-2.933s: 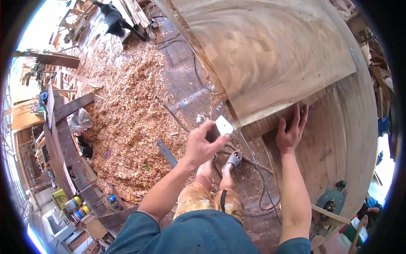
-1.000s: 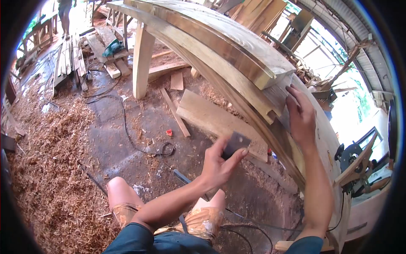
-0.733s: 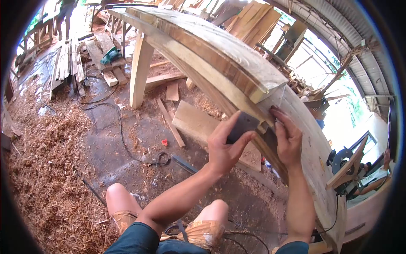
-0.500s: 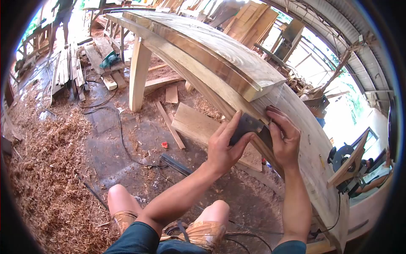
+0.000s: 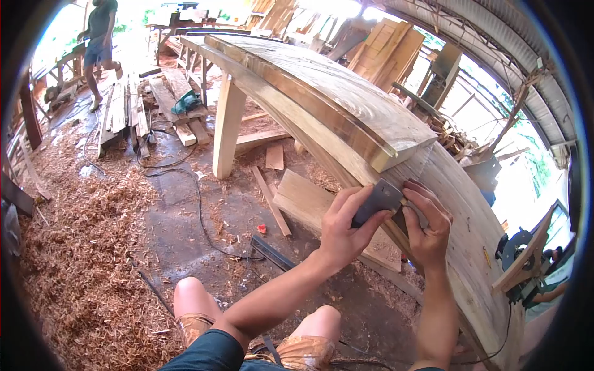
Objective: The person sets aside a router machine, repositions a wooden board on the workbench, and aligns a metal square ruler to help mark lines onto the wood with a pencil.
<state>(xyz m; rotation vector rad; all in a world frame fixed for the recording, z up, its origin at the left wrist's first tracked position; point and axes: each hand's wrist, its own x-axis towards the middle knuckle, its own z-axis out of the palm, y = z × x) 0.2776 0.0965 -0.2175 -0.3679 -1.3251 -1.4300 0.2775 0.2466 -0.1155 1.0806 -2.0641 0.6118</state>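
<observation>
Far to the left of both hands, wood shavings (image 5: 80, 247) cover the floor, and a person (image 5: 99, 37) stands at the back beyond a stack of planks (image 5: 133, 111). A black cable (image 5: 198, 210) runs across the wet concrete, left of the left hand. A red scrap (image 5: 262, 229) and a dark bar (image 5: 272, 252) lie on the floor, just left of and below the left wrist. A board (image 5: 309, 204) lies flat on the floor under the left hand.

Left hand (image 5: 346, 232): fingers closed round a metal scraper (image 5: 378, 199), thumb on its near face, fingers behind. Scraper blade is pressed against the edge of the lower slab (image 5: 458, 216), right where the upper slab (image 5: 346, 105) ends. It sits between the two hands.

Right hand (image 5: 427, 226): fingers curled down, gripping the scraper's right end, fingertips touching the wood too. How firm the grip is, cannot tell.

The upper slab runs away up-left from the hands, resting on a wooden leg (image 5: 228, 127). Right of the right hand, well apart, a circular saw (image 5: 516, 253) sits at the slab's far edge. Stacked boards (image 5: 396, 55) lean up behind, above the hands. The worker's bare knees (image 5: 192, 297) show below the left forearm.
</observation>
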